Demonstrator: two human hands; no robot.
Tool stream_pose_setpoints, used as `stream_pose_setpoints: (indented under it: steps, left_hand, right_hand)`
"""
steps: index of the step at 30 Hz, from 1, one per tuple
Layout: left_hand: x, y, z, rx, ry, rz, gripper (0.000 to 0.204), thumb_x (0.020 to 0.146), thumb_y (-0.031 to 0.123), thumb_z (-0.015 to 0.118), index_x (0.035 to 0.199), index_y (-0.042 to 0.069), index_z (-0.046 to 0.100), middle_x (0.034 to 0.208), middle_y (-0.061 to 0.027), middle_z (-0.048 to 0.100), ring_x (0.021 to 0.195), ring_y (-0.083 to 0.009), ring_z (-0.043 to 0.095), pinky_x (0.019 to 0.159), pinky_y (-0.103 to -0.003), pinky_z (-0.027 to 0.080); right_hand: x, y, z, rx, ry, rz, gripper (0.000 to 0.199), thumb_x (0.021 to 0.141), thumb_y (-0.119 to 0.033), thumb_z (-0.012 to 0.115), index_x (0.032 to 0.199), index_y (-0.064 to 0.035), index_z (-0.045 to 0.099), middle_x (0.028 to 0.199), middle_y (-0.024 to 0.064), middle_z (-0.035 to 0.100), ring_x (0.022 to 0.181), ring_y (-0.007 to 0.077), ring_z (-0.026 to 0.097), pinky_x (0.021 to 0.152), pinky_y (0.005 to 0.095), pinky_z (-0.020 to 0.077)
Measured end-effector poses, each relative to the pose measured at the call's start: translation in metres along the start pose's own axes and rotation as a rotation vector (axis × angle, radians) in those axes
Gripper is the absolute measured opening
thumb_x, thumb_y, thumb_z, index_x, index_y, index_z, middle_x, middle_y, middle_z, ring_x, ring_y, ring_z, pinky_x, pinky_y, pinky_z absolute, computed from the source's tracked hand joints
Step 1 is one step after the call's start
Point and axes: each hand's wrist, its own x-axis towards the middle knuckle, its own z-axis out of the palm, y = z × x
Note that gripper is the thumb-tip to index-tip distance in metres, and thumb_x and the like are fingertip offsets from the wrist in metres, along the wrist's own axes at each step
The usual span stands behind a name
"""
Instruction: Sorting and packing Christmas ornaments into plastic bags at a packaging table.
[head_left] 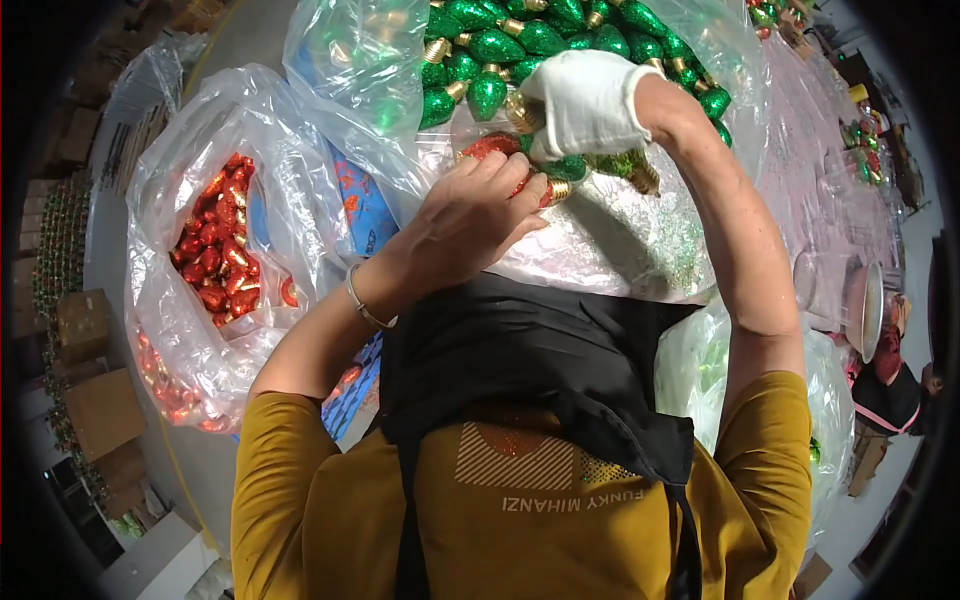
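the bare left hand [478,208] lies near 12 o'clock, its forearm slanting up from 8 o'clock, a bangle [366,303] round the wrist. its back faces up; the fingers are bent and close together, curled over a red glittery ornament [490,145] with the thumb tucked lower, a closed hold. the right hand, in a white glove [600,95], is at 1 o'clock. its forearm climbs from the elbow near 3 o'clock, and the wrist bends so that the fingers point toward 11. a gold cap [521,112] stands at its fingertips and a green ornament [568,168] shows just below; the fingertips are partly hidden, so i cannot tell how far closed they are or what they grip. green glittery bulbs [495,46] are heaped at 12 o'clock, beyond both hands; a clear bag [165,225] of shiny red bulbs [232,240] sits between 9 and 10.
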Motion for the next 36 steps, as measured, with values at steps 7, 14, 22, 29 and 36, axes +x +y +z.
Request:
stream_pose_setpoints:
  steps: [7,14,22,29,36]
  left_hand:
    - [-0.002,-0.005,0.013,0.083,0.079,0.021,0.039,0.078,0.025,0.070,0.110,0.003,0.061,0.107,-0.0149,0.053,0.099,-0.0308,0.052,0.085,-0.038,0.043]
    - [-0.010,-0.009,0.020,0.106,0.222,0.049,0.041,0.077,0.024,0.071,0.112,0.006,0.061,0.112,-0.0165,0.052,0.107,-0.0312,0.050,0.091,-0.042,0.040]
    - [-0.018,-0.006,0.026,0.288,0.316,0.141,0.043,0.075,0.026,0.072,0.108,0.000,0.060,0.102,-0.0135,0.057,0.099,-0.0273,0.054,0.094,-0.043,0.039]
    - [-0.037,-0.008,0.045,0.477,0.485,0.153,0.042,0.074,0.028,0.074,0.104,0.001,0.063,0.103,-0.0096,0.061,0.095,-0.0206,0.055,0.086,-0.037,0.038]
    - [-0.035,-0.005,0.041,0.562,0.482,0.128,0.038,0.076,0.029,0.073,0.104,0.005,0.063,0.105,-0.0058,0.062,0.099,-0.0175,0.055,0.082,-0.033,0.036]
  right_hand:
    - [0.014,-0.010,0.014,-0.104,0.075,0.028,0.025,0.075,-0.025,0.063,0.081,-0.0003,0.067,0.079,0.0229,0.064,0.074,0.0357,0.065,0.065,0.0418,0.0508]
    - [0.016,-0.025,0.028,-0.313,0.217,0.143,0.023,0.081,-0.019,0.056,0.093,-0.0030,0.068,0.090,0.0207,0.066,0.082,0.0345,0.066,0.071,0.0387,0.0529]
    - [0.034,-0.006,0.030,0.614,0.942,-0.081,0.031,0.088,-0.031,0.058,0.087,-0.0003,0.063,0.081,0.0161,0.067,0.073,0.0264,0.065,0.071,0.0338,0.0505]
    - [0.039,-0.002,0.082,0.986,1.037,0.248,0.033,0.089,-0.031,0.060,0.082,0.0018,0.058,0.069,0.0078,0.060,0.062,0.0121,0.051,0.061,0.0289,0.0450]
    - [0.041,-0.015,0.086,1.036,0.939,0.164,0.029,0.090,-0.026,0.061,0.081,0.0007,0.057,0.067,0.0068,0.055,0.060,0.0117,0.047,0.058,0.0288,0.0434]
